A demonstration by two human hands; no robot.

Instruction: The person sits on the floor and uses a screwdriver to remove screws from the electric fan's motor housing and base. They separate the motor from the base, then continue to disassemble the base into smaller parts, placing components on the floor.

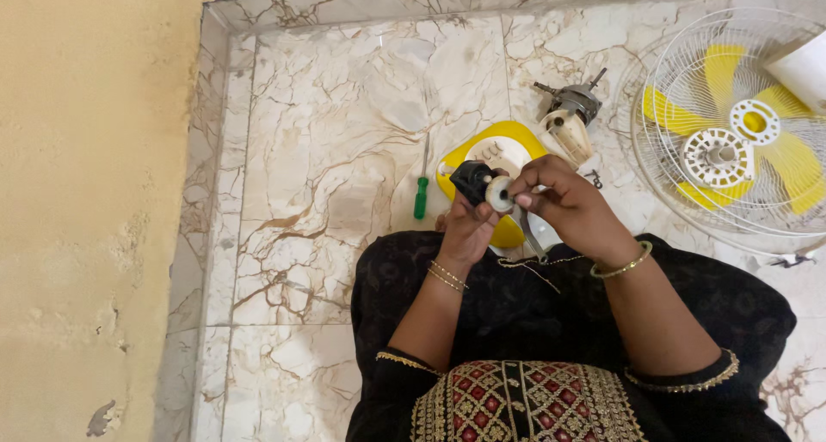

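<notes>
left hand [467, 227] clamped on black fan part [472, 180], right hand [564, 203] pinching white round knob [499, 193] against it, yellow fan housing [508, 138] below, green screwdriver [421, 194] on marble floor [344, 150]

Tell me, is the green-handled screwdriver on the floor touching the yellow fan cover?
Apart. The head view shows a strip of bare marble floor between the green-handled screwdriver and the left edge of the yellow fan cover.

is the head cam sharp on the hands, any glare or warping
Head view: both the left hand and right hand are fairly sharp, as is the small black part they hold; light is soft and even, with no hard glare on the marble floor; wide-lens warping bends the fan guard at the right edge.
</notes>
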